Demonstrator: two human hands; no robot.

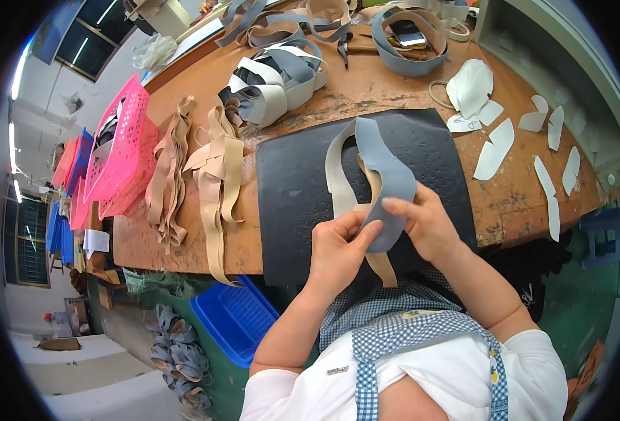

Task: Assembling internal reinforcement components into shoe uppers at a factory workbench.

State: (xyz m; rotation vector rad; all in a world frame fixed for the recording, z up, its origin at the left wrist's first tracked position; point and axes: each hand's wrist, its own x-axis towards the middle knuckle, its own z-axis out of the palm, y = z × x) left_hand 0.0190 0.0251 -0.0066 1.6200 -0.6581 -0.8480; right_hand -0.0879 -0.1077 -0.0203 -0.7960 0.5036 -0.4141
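Both hands hold a blue-grey leather strip [386,165] over a black mat [292,210] on the table. My left hand [337,251] pinches its near left edge, thumb on top. Fingers of my right hand [428,223] close on its right edge, the thumb lying on the blue-grey face. A narrower tan strip [381,269] runs underneath and hangs out below, toward my apron. Behind, the strip curves round into a loop with a pale side [337,175] resting on the mat. The fingertips beneath the strip are hidden.
Tan strips [215,175] lie left of the mat, near a pink basket [122,154]. Grey and white coiled strips [278,81] sit behind it. A rolled blue-grey strip [401,63] surrounds a phone. White pattern pieces [494,149] lie right. A blue crate [236,316] stands below.
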